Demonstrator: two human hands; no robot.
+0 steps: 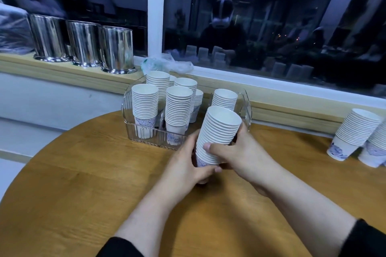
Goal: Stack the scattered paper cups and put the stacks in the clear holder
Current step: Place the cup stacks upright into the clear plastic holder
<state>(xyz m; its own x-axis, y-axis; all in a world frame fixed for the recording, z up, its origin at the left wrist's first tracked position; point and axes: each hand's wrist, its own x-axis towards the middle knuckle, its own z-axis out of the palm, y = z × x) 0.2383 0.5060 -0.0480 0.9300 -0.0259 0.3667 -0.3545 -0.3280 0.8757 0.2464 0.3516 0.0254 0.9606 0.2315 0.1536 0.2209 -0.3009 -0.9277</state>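
Observation:
A tall stack of white paper cups [219, 131] leans to the right in front of the clear holder [248, 108]. My left hand [188, 162] cups its base from the left, and my right hand [236, 154] wraps its middle from the right. The bottom cup shows a blue pattern. Several cup stacks [177, 108] stand upright inside the clear holder on the round wooden table [83, 183]. Two more cup stacks [353, 133] stand at the table's far right edge.
Three shiny metal canisters [83, 44] line the wooden windowsill at the back left. A crumpled plastic bag [167, 64] lies on the sill behind the holder. A dark window with a white frame runs along the back.

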